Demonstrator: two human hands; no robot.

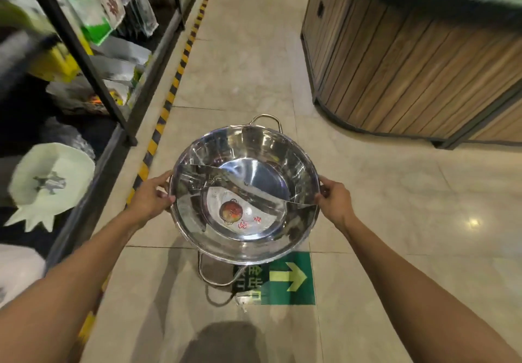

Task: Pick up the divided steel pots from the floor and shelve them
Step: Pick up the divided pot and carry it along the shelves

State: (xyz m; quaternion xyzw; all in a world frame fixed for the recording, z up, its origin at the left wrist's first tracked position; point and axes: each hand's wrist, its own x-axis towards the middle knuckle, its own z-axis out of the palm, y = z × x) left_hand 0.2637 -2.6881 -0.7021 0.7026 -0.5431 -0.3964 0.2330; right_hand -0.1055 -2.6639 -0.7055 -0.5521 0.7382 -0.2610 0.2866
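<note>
A round divided steel pot [255,148] with a curved partition and a red sticker inside hangs above the tiled floor at the frame's centre. My left hand [151,197] grips its left rim and my right hand [334,200] grips its right rim. Two wire handles show, one [265,118] past the far rim and another [213,276] under the near rim; whether the lower handle belongs to a second pot underneath I cannot tell. The dark metal shelf [93,80] stands to my left.
The shelf holds packaged goods, a pale green plate [50,177] and white bags. Yellow-black hazard tape [161,125] runs along its base. A curved wooden counter [409,60] stands at the right. A green arrow sticker [288,278] lies on the floor.
</note>
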